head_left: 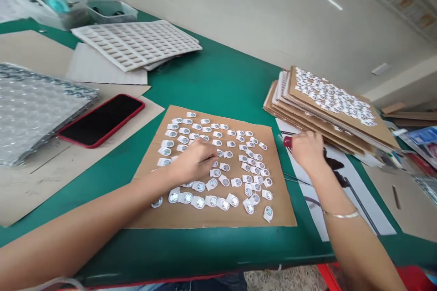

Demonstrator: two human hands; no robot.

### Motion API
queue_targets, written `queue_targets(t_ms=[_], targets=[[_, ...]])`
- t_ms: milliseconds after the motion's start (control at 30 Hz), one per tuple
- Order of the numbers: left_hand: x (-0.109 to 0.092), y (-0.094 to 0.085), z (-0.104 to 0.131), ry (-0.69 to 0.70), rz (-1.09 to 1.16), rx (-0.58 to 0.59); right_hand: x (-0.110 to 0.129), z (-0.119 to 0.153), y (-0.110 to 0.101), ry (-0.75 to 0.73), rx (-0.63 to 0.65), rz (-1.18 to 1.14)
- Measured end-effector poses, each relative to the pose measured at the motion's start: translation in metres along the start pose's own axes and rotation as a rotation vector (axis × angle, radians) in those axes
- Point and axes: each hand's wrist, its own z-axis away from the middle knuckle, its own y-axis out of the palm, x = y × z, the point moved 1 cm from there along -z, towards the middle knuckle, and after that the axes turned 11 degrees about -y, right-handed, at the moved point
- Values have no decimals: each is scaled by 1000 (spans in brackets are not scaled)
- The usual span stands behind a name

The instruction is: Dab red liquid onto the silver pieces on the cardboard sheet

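On the green table lies a brown cardboard sheet (211, 218) carrying many small white tabs with round silvery discs (200, 202), set in uneven rows. My left hand (200, 159) is over the middle of this sheet, fingers pinched together. A thin line shows by its fingers, but what they hold is too small to make out. To the right of the sheet, my right hand (309, 148) is closed around a dark red, rounded object (287, 141), of which only the end sticks out. Thin metal prongs (295, 178) lie below that hand, at the edge of a printed white paper (317, 218).
Behind my right hand rises a stack of cardboard sheets (327, 100), its top covered with similar tabs. At left are a red-cased phone (102, 120), bubble wrap (37, 113), white slotted trays (136, 41) and clear plastic containers (112, 11). A pale wall (239, 9) stands behind.
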Motion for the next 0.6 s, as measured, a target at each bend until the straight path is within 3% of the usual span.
queue_targets(t_ms=[100, 133, 200, 300, 400, 500, 600], targets=[[2, 1, 1, 8, 27, 5, 8, -9, -24, 136, -196, -161], [3, 1, 2, 13, 32, 2, 18, -14, -31, 184, -296, -294], [5, 3, 2, 31, 31, -10, 47, -28, -41, 213, -369, -605], [9, 4, 4, 79, 16, -21, 94, -51, -45, 184, -311, -1155], [13, 4, 5, 113, 30, -7, 125, -64, -39, 212, -208, -1551], [15, 3, 5, 124, 35, 4, 138, -65, -28, 247, -179, -1762], [13, 2, 5, 155, 9, 8, 142, -62, -17, 292, -182, -1776]])
